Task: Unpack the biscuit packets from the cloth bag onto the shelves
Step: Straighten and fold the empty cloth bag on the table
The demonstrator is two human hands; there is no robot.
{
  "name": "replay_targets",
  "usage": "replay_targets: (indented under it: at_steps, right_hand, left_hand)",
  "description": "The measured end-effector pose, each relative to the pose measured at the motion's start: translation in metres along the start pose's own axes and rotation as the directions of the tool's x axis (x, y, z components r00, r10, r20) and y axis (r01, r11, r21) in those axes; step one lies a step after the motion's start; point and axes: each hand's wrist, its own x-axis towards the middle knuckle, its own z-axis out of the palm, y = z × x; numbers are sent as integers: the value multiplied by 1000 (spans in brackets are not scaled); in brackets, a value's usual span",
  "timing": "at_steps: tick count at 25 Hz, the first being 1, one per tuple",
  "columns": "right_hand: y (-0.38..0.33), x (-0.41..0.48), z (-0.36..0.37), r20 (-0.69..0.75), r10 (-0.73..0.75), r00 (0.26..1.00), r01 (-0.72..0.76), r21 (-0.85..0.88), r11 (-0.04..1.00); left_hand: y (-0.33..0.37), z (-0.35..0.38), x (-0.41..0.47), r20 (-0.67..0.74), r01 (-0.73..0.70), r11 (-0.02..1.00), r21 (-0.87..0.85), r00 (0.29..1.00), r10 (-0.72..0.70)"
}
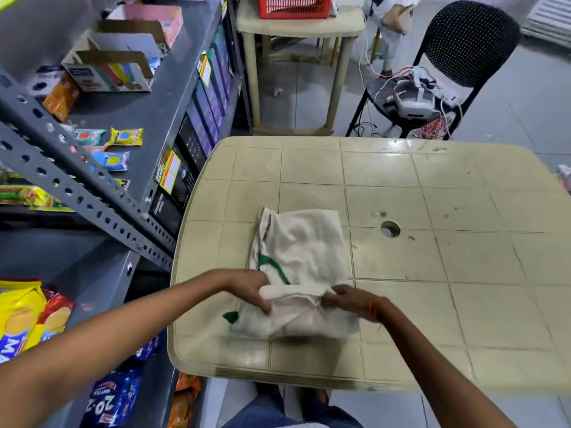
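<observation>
head | cloth bag (299, 267) flat on table (463, 273), contents unseen | both hands' fingers pinching it

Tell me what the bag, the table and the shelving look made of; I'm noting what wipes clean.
The cloth bag looks like off-white woven cotton, matte and creased, with green print. The table looks like moulded beige plastic with a slight sheen, a tile-pattern top, scuffed. The shelving appears to be grey painted metal: slotted uprights with rows of punched holes. Both hands, left hand and right hand, grip the bag.
</observation>
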Motion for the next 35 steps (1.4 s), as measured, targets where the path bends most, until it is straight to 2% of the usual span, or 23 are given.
replay_targets:
  at_steps: [2,3,5,7,9,10,11,12,13,14,15,16,17,19,21,23,24,26,28,30,32,34,35]
  right_hand:
    - [-17,10,-31,-70,-21,997,27,88,996]
    - [-30,16,-46,-118,-52,992,64,95,993]
    - [-58,32,-74,-289,-93,953,106,31,994]
    - [-76,53,-95,-483,-100,870,110,-7,994]
    - [-83,68,-94,-660,-71,748,31,-73,997]
    - [-82,72,-86,-729,-130,672,4,-173,985]
    - [-77,74,-73,-755,-257,603,32,-299,954]
    - [-69,73,-56,-692,-420,587,105,-450,887]
    - [-54,73,-37,-538,-568,623,169,-616,769]
    - [-37,71,-19,-360,-631,687,182,-755,630]
    - [-18,71,-8,-225,-600,768,169,-832,529]
    - [-5,68,-2,-158,-527,835,147,-860,489]
    - [4,67,1,-153,-482,863,120,-864,489]
    - [6,66,1,-191,-455,870,94,-840,534]
    - [-6,58,-4,-214,-427,878,118,-769,628]
    - [-25,40,-14,-193,-335,922,109,-701,705]
    - [-35,29,-20,-145,-257,956,100,-661,743]
    - [-52,12,-32,-8,-85,996,65,-579,812]
    - [-61,8,-45,44,-7,999,29,-512,859]
    - [-59,22,-54,-81,-11,997,-29,-474,880]
    - [-51,35,-52,-348,-79,934,-96,-460,883]
    - [-43,40,-33,-576,-253,777,-44,-451,891]
    - [-37,40,-21,-623,-375,687,14,-504,864]
  left_hand:
    - [-6,-40,4,17,33,998,-62,999,-33]
    - [-9,-60,8,-25,54,993,-101,998,-57]
    - [-15,-98,18,-240,50,980,-191,966,-96]
    - [-17,-119,31,-476,41,961,-275,862,-173]
    - [-12,-115,42,-609,167,937,-306,722,-327]
    - [-10,-100,48,-693,236,944,-232,640,-331]
    - [-8,-79,55,-799,253,962,-100,556,-229]
    - [-7,-51,59,-857,227,972,64,511,-62]
    - [-7,-22,58,-828,204,950,236,555,87]
    - [-14,6,60,-755,174,896,407,617,223]
    - [-25,28,61,-667,140,856,498,693,275]
    - [-34,40,61,-607,139,833,535,750,265]
    - [-40,45,60,-581,178,821,543,785,213]
    - [-37,40,60,-587,231,832,505,798,134]
    - [-26,23,48,-523,143,886,442,843,125]
    - [-13,6,31,-451,50,967,250,890,71]
    - [-6,-1,22,-342,21,991,133,939,26]
    - [3,-16,8,-135,-21,995,-99,991,8]
    - [3,-29,5,-73,19,977,-210,997,-35]
    - [-3,-38,9,-161,68,972,-225,981,-106]
    - [-14,-35,19,-324,130,966,-224,925,-200]
    - [-21,-19,25,-471,203,939,-278,823,-317]
    - [-22,-8,26,-518,209,920,-330,775,-362]
